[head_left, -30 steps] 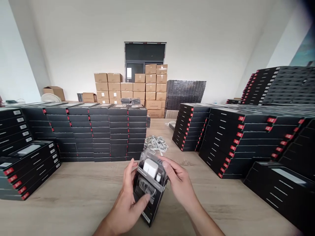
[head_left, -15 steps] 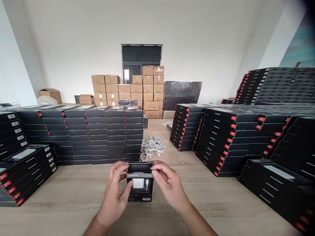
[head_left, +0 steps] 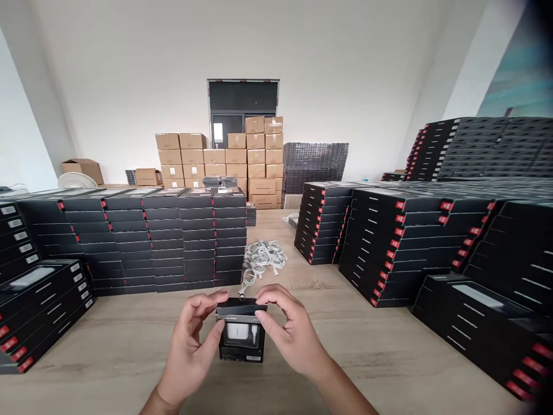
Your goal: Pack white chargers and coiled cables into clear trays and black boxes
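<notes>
The small black box [head_left: 242, 353] stands on the table in the lower middle of the frame, its window showing a white plug [head_left: 237, 331] and a cable end [head_left: 254, 332]. At its top edge, the dark flap [head_left: 242, 309] looks not fully down. The left hand [head_left: 192, 340] pinches the box's upper left corner between thumb and fingers; the right hand [head_left: 291, 331] pinches the upper right corner likewise. If the two sides were pressed unevenly, the flap could crease or sit crooked; too hard a squeeze might bow the thin card walls. A thumb slipping onto the window could dent it. Just beyond the box, the loose white cables [head_left: 264, 256] trail a loop close to its top, which could snag on the flap. The tall black stacks at left [head_left: 164, 248] and right [head_left: 384, 248] seem too far off to be knocked.
</notes>
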Tool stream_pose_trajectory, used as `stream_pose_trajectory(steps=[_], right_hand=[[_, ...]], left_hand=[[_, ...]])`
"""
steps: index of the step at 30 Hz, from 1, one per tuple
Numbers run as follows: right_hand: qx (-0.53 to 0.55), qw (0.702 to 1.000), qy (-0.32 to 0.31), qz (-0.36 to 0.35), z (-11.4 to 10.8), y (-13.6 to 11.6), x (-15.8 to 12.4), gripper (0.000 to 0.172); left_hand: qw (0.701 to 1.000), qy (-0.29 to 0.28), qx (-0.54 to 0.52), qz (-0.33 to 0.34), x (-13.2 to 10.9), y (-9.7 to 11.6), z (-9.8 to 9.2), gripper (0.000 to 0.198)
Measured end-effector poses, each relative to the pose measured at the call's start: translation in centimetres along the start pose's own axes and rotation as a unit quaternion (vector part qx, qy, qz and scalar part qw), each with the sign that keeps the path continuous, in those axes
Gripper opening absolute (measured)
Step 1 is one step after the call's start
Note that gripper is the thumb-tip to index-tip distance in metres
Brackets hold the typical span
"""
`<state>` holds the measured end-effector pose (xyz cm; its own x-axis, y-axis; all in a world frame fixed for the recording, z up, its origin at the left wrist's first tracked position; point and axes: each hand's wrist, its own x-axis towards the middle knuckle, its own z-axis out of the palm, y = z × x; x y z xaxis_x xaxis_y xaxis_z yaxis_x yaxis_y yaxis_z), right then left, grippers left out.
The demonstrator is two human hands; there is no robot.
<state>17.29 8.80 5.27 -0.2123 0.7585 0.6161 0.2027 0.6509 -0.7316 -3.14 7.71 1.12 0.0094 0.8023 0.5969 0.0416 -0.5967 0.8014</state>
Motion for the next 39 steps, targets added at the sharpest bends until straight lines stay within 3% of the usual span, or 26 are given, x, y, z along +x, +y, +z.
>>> stream_pose_trajectory(steps=[5,16,21,24,27,29,31,33,35,39], right_hand=[[0.001,0.999,-0.044,-0.002,-0.4,-0.4,0.2,0.011],[0.038,0.995,-0.095,0.001,-1.4,0.0,0.3,0.014],[0.016,0.996,-0.078,0.043,-1.0,0.8,0.3,0.014],[0.035,0.997,0.015,0.07,-0.1,1.8,0.4,0.018],[0.095,0.981,0.112,0.13,0.7,2.4,0.5,0.028],[0.124,0.97,0.127,0.165,1.2,2.8,0.3,0.034],[0.13,0.97,0.106,0.175,1.7,3.6,0.0,0.039],[0.109,0.978,0.064,0.166,2.4,5.3,-0.4,0.047],[0.059,0.99,0.015,0.128,3.2,7.5,-0.8,0.049],[-0.054,0.994,-0.066,0.071,4.4,10.6,-1.1,0.035]], left_hand=[[0.995,-0.03,0.077,0.048,0.4,0.4,-0.5,0.018],[0.99,-0.046,0.128,0.05,0.5,0.0,-0.9,0.02],[0.986,-0.06,0.142,0.059,0.4,-0.1,-0.9,0.025],[0.977,-0.053,0.202,0.033,0.1,-0.5,0.0,0.049],[0.951,-0.017,0.31,0.004,-0.5,-0.6,1.9,0.09],[0.926,0.022,0.378,0.002,-1.0,-0.2,3.0,0.107],[0.911,0.034,0.412,-0.002,-1.3,0.4,3.3,0.11],[0.899,0.03,0.436,-0.004,-1.4,1.1,1.9,0.11],[0.876,0.047,0.48,-0.006,-1.6,2.2,-1.5,0.105],[0.773,0.127,0.621,-0.021,-0.7,5.4,-12.7,0.077]])
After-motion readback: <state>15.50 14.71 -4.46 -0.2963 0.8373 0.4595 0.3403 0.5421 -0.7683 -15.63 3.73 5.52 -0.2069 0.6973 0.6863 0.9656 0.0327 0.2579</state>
